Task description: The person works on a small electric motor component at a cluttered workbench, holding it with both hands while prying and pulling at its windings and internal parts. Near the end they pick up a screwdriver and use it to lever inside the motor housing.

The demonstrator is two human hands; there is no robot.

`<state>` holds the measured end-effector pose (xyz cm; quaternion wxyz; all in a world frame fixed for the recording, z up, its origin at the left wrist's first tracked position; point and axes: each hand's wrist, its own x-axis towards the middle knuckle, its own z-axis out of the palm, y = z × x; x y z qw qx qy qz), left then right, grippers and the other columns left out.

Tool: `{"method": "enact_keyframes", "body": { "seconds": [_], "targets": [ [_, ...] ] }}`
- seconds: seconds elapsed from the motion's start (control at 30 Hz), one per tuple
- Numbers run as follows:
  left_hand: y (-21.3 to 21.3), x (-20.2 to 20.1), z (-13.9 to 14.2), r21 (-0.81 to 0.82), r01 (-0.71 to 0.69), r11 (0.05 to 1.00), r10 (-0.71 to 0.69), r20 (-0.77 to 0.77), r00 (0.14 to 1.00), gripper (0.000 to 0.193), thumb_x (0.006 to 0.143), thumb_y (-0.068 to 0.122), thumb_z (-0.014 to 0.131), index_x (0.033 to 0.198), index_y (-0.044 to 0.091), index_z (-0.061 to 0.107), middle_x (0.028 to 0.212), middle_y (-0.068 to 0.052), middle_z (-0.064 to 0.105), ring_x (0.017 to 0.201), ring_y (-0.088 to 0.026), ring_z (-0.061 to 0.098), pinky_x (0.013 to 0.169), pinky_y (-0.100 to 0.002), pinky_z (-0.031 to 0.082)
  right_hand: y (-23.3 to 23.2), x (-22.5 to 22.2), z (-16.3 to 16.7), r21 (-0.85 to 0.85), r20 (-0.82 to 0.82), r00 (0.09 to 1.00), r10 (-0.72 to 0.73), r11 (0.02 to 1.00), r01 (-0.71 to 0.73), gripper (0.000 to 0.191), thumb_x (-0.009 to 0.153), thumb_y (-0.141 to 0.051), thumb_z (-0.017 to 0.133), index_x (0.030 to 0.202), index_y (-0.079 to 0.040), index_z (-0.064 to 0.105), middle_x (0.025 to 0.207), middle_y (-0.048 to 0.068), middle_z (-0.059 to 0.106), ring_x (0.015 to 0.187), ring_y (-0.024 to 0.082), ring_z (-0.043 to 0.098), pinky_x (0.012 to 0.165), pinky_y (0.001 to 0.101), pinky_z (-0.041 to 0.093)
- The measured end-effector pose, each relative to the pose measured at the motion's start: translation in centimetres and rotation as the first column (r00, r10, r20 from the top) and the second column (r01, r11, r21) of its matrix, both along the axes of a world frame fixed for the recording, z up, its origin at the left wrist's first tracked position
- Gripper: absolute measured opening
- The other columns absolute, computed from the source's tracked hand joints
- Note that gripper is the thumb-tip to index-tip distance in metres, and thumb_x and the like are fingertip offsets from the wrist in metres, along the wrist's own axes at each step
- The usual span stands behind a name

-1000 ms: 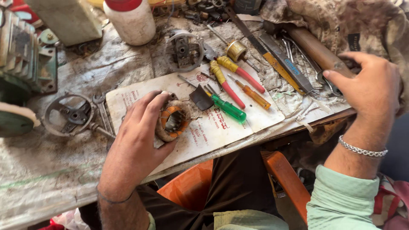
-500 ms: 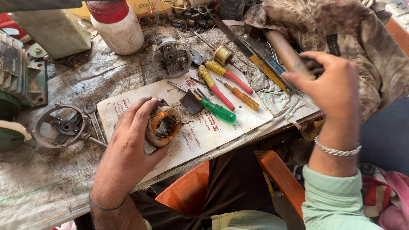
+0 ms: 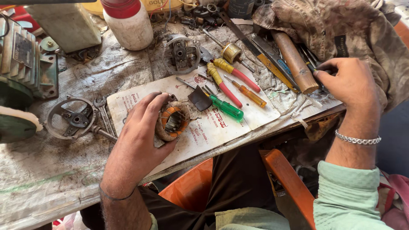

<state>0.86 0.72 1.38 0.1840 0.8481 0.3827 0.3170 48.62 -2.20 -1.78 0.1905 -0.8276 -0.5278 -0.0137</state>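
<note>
My left hand (image 3: pixel 138 136) grips a small round motor winding (image 3: pixel 173 122) with orange insulation, resting on a printed paper sheet (image 3: pixel 255 117) on the bench. My right hand (image 3: pixel 350 83) reaches to the right side of the bench, its fingertips touching dark tools beside a wooden handle (image 3: pixel 295 61) at the edge of a dirty cloth (image 3: pixel 341 25); what the fingers close on is hidden. Between the hands lie a green-handled screwdriver (image 3: pixel 226 107), an orange one (image 3: pixel 251 96) and yellow-and-red handled pliers (image 3: pixel 232 76).
A round metal end cover (image 3: pixel 71 119) with a spanner lies left. Another motor cover (image 3: pixel 182 54) sits behind the paper. A white jar with a red lid (image 3: pixel 128 23) and a green motor body (image 3: pixel 19 64) stand at the back left. An orange chair (image 3: pixel 277 170) is below the bench.
My right hand has moved down from above the bench onto the tools beside the wooden handle. My left hand keeps hold of the winding.
</note>
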Motion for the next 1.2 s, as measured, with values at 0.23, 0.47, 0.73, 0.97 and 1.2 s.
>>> {"method": "enact_keyframes", "body": {
  "seconds": [0.23,0.47,0.73,0.97,1.2],
  "targets": [
    [0.0,0.0,-0.1,-0.015,0.004,1.0,-0.004,0.01,1.0,0.093,0.058,0.006,0.087,0.143,0.006,0.048,0.144,-0.021,0.051,0.134,-0.042,0.051,0.109,-0.044,0.044,-4.4,-1.3,1.1,0.488,-0.36,0.928,0.095,0.867,0.1,0.024,0.096,-0.015,0.073,0.116,-0.001,0.073,0.099,0.009,0.073,0.086,0.017,0.068,0.078,0.0319,0.053],
    [0.1,0.0,-0.1,-0.029,0.001,1.0,-0.001,0.003,1.0,0.094,0.057,0.006,0.087,0.143,0.005,0.047,0.145,-0.021,0.05,0.133,-0.042,0.051,0.108,-0.044,0.045,-8.7,-0.8,0.6,0.679,-0.44,0.818,0.37,0.733,0.033,0.02,0.105,-0.011,0.067,0.119,0.003,0.064,0.108,0.01,0.07,0.096,0.014,0.069,0.096,0.0269,0.056],
    [0.0,0.1,0.0,-0.02,0.005,1.0,-0.005,0.006,1.0,0.094,0.058,0.006,0.088,0.142,0.006,0.048,0.145,-0.021,0.05,0.133,-0.042,0.05,0.109,-0.044,0.044,-9.6,-5.2,1.5,0.729,-0.485,0.702,0.522,0.685,-0.006,0.024,0.104,-0.016,0.062,0.118,0.004,0.061,0.105,0.014,0.069,0.094,0.021,0.071,0.095,0.0311,0.057],
    [-0.2,0.2,-0.5,-0.001,0.021,1.0,-0.021,0.046,0.999,0.092,0.064,0.01,0.09,0.145,0.006,0.046,0.146,-0.021,0.051,0.136,-0.042,0.05,0.112,-0.045,0.044,-10.0,-14.3,0.1,0.713,-0.293,0.795,0.531,0.676,-0.189,0.021,0.104,-0.005,0.071,0.118,0.005,0.059,0.106,0.016,0.062,0.083,0.02,0.058,0.08,0.0268,0.047],
    [-0.3,0.5,-0.8,0.056,0.031,0.998,-0.034,0.06,0.998,0.098,0.063,0.012,0.092,0.148,0.008,0.043,0.147,-0.018,0.051,0.138,-0.04,0.05,0.116,-0.045,0.044,-9.3,-19.4,2.3,0.587,0.013,0.74,0.673,0.594,-0.55,0.03,0.085,-0.001,0.077,0.11,0.0,0.059,0.101,0.02,0.066,0.084,0.022,0.069,0.076,0.0246,0.057]
  ]
}}
